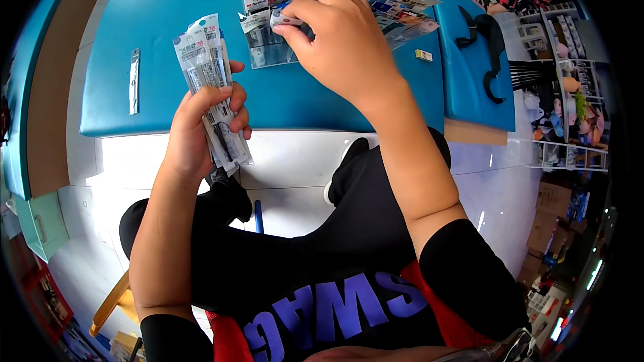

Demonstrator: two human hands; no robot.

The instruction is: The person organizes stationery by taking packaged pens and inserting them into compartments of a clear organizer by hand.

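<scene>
Here, the left grip (200, 117) clasps slim packets (201, 60); the right grip (335, 33) pinches a whitish item (284, 19).

A loose stack of slim, clear-plastic packets with grey-white printing (201, 67) slants at ten o'clock, tops toward eleven. A small white printed packet (283, 20), partly hidden, is near twelve, at the clear-plastic, packet-filled box (268, 57).

Beyond the right grip (335, 30), the clear organizer (274, 57) is cut off on top; packets (201, 57) in the left grip (201, 112) (they overlap) carry unreadable fine print.
</scene>
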